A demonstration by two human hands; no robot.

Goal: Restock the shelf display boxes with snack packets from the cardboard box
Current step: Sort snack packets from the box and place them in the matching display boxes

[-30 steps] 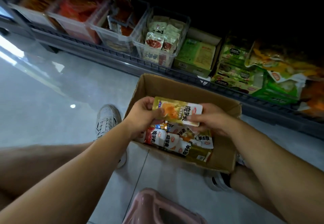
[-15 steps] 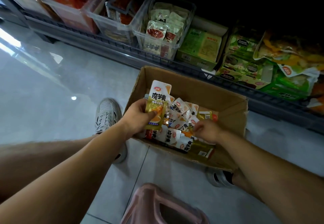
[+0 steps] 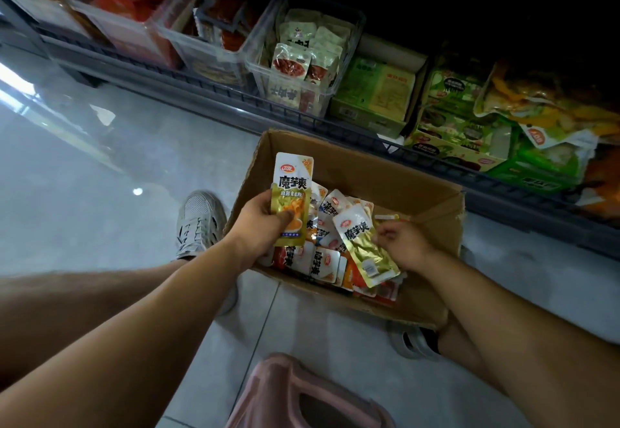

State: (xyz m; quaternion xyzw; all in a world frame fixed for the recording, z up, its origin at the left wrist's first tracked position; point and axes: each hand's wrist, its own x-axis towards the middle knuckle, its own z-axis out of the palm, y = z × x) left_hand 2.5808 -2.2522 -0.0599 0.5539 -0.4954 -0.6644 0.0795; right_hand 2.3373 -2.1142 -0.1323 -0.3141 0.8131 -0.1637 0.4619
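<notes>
1. While a pink stool (image 3: 302, 397) sits nearest you, your left hand (image 3: 258, 226) grips a gold packet (image 3: 292, 189) upright, with the thumb curled across its front.
2. Your right hand (image 3: 404, 243) pinches a second packet (image 3: 365, 246) by its edge. It hangs tilted over the pile (image 3: 320, 260).
3. The box (image 3: 369, 172) stands open on the floor, and the pile lies heaped toward its near left side.
4. Beyond the box, the shelf (image 3: 201, 82) carries a clear bin (image 3: 288, 95) of packets. A green carton (image 3: 375, 92) stands just right of the bin.
</notes>
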